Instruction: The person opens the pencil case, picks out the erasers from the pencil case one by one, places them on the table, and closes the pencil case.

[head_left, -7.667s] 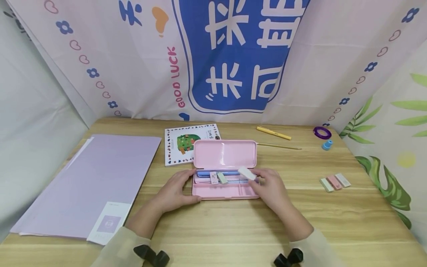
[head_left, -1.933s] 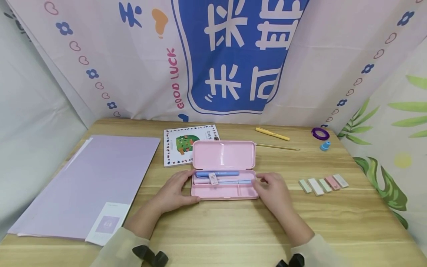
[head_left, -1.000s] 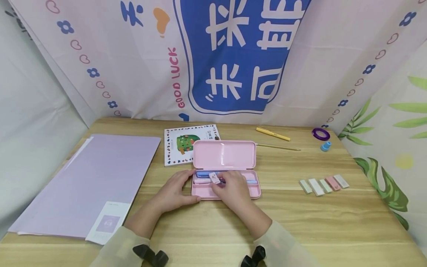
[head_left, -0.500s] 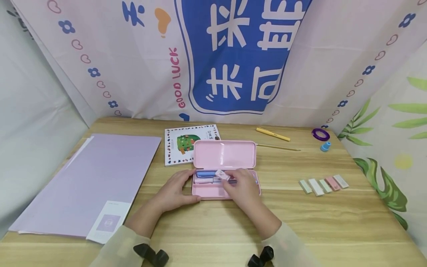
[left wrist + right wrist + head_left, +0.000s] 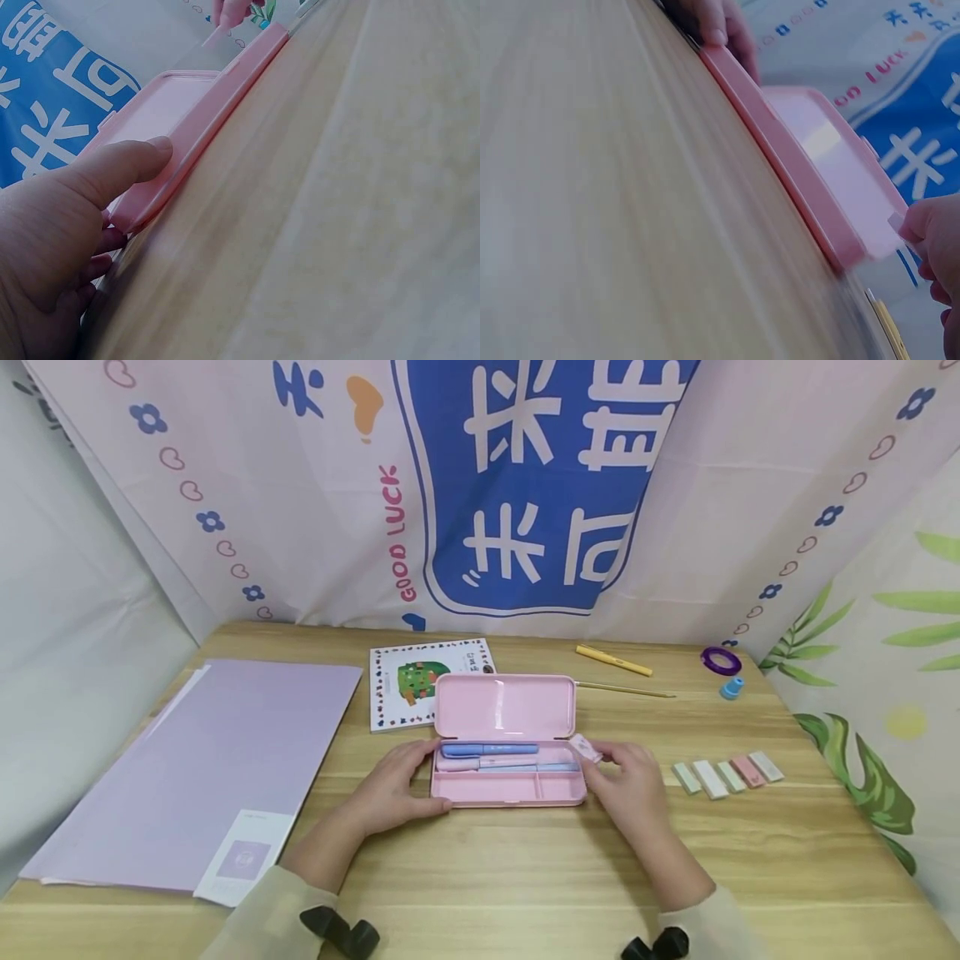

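A pink pencil case (image 5: 480,788) lies with its lid raised. Inside are a blue pen (image 5: 491,749), a pink pen (image 5: 459,765) and thin light-blue sticks (image 5: 528,768). My left hand (image 5: 390,785) holds the case's left end, thumb on the front edge and fingers round the corner, as the left wrist view (image 5: 52,225) also shows. Between thumb and fingers, my right hand (image 5: 633,789) pinches a small whitish-pink eraser (image 5: 585,748) just above the case's right end. In the right wrist view only the eraser's edge (image 5: 897,222) shows.
Right of the case, several erasers (image 5: 711,780) lie in a row. Behind are a yellow pen (image 5: 613,661), a thin gold rod (image 5: 626,691), a purple ring (image 5: 721,661), a blue cone-shaped piece (image 5: 732,688) and a picture booklet (image 5: 390,693). Large lilac folder (image 5: 217,760) at left.
My right hand has lifted the pink-white eraser out of the case and carried it right. Earlier, a green and a white eraser went from the case to the row. My left hand stayed put.
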`<state>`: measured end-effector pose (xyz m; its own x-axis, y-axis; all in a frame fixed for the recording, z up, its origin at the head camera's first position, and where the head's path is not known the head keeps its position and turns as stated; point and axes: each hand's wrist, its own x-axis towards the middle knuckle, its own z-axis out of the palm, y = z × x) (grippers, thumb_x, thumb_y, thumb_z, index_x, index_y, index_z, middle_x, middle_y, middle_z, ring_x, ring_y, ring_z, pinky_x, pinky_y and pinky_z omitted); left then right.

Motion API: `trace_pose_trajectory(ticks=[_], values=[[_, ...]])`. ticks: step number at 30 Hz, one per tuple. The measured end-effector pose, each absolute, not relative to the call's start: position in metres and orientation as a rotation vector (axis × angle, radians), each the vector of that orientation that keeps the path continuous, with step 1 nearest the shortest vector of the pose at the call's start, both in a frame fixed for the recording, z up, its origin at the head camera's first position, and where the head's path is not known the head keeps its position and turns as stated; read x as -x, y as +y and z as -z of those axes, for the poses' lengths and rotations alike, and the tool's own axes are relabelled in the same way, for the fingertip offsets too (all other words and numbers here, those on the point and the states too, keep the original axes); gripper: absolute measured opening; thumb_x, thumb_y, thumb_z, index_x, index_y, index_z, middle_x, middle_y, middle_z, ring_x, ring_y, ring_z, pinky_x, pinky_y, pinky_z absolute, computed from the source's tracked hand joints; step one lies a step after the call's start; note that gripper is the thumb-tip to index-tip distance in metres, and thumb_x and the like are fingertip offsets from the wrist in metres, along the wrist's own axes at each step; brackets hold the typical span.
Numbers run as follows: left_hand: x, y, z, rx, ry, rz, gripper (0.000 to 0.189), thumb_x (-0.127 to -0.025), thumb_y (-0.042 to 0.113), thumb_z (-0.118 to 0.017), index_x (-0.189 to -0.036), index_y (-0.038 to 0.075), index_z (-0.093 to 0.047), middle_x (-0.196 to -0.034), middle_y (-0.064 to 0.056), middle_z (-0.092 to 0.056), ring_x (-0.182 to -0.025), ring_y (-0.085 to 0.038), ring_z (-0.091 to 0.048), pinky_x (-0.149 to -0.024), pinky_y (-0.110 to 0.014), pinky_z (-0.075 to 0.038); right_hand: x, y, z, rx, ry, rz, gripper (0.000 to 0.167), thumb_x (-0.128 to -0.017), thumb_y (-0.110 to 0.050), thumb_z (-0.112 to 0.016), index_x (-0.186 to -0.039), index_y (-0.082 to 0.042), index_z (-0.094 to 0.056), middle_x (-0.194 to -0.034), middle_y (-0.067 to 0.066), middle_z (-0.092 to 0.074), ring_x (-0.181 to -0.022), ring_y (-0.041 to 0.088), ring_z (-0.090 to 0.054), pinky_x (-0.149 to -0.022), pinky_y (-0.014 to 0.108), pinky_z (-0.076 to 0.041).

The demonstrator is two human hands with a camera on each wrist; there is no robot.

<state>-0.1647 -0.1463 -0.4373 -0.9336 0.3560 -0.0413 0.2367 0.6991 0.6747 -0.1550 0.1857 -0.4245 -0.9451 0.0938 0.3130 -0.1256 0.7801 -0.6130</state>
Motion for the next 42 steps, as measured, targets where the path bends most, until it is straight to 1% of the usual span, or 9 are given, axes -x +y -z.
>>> trace_pose_trajectory(ticks=[2, 10, 16, 19, 24, 33, 38, 42], values=[[0.165, -0.146, 0.438, -0.479, 2.737, -1.052, 0.095, -0.076, 0.05, -0.079, -0.152, 0.011, -0.036, -0.155, -0.017, -0.038, -0.145, -0.038, -0.031, -0.119, -0.058, -0.026, 0.153, 0.198, 0.424, 0.042, -2.662, -0.927, 0.031, -0.083, -0.021, -0.074, -0.108, -0.003, -0.073, -0.102, 0.015, -0.071, -0.1, 0.032, -0.06, -0.089, 0.045, -0.047], [0.164, -0.147, 0.438, -0.472, 2.735, -1.039, 0.096, -0.077, 0.052, -0.078, -0.152, 0.011, -0.035, -0.156, -0.017, -0.037, -0.145, -0.038, -0.03, -0.119, -0.059, -0.026, 0.139, 0.245, 0.425, 0.216, -2.67, -0.803, 0.032, -0.087, -0.021, -0.069, -0.111, 0.001, -0.071, -0.103, 0.021, -0.07, -0.098, 0.034, -0.061, -0.087, 0.048, -0.048], [0.164, -0.147, 0.437, -0.479, 2.738, -1.052, 0.095, -0.077, 0.05, -0.078, -0.152, 0.011, -0.036, -0.155, -0.017, -0.037, -0.145, -0.038, -0.031, -0.119, -0.058, -0.026, 0.132, 0.268, 0.426, 0.339, -2.762, -0.754, 0.036, -0.09, -0.023, -0.066, -0.114, 0.003, -0.069, -0.108, 0.025, -0.067, -0.102, 0.039, -0.06, -0.087, 0.053, -0.047], [0.164, -0.148, 0.438, -0.483, 2.742, -1.05, 0.095, -0.077, 0.05, -0.078, -0.152, 0.011, -0.036, -0.155, -0.017, -0.037, -0.145, -0.038, -0.031, -0.118, -0.058, -0.027, 0.132, 0.272, 0.428, 0.347, -2.8, -0.73, 0.036, -0.09, -0.024, -0.066, -0.112, 0.004, -0.069, -0.108, 0.026, -0.067, -0.102, 0.041, -0.061, -0.086, 0.054, -0.047], [0.164, -0.147, 0.438, -0.488, 2.739, -1.053, 0.095, -0.077, 0.051, -0.078, -0.152, 0.012, -0.036, -0.155, -0.017, -0.038, -0.145, -0.038, -0.031, -0.118, -0.058, -0.027, 0.132, 0.275, 0.431, 0.334, -2.851, -0.713, 0.037, -0.089, -0.026, -0.067, -0.111, 0.004, -0.07, -0.103, 0.023, -0.067, -0.099, 0.038, -0.062, -0.083, 0.052, -0.047], [0.165, -0.147, 0.437, -0.494, 2.742, -1.051, 0.094, -0.077, 0.05, -0.078, -0.152, 0.011, -0.036, -0.155, -0.017, -0.038, -0.145, -0.038, -0.031, -0.118, -0.058, -0.027, 0.133, 0.277, 0.433, 0.3, -2.902, -0.696, 0.039, -0.09, -0.027, -0.065, -0.116, 0.003, -0.069, -0.106, 0.023, -0.066, -0.105, 0.039, -0.059, -0.091, 0.055, -0.045], [0.164, -0.147, 0.438, -0.495, 2.745, -1.051, 0.094, -0.077, 0.05, -0.079, -0.152, 0.011, -0.036, -0.154, -0.017, -0.039, -0.145, -0.038, -0.032, -0.118, -0.058, -0.027, 0.132, 0.276, 0.432, 0.296, -2.916, -0.694, 0.041, -0.091, -0.028, -0.064, -0.118, 0.003, -0.068, -0.108, 0.024, -0.065, -0.106, 0.04, -0.058, -0.091, 0.055, -0.045], [0.164, -0.147, 0.438, -0.5, 2.746, -1.052, 0.094, -0.077, 0.05, -0.079, -0.151, 0.011, -0.036, -0.154, -0.017, -0.039, -0.144, -0.038, -0.032, -0.118, -0.059, -0.027, 0.132, 0.275, 0.429, 0.318, -2.894, -0.724, 0.046, -0.094, -0.036, -0.062, -0.12, 0.002, -0.067, -0.106, 0.022, -0.065, -0.103, 0.036, -0.058, -0.088, 0.053, -0.046]])
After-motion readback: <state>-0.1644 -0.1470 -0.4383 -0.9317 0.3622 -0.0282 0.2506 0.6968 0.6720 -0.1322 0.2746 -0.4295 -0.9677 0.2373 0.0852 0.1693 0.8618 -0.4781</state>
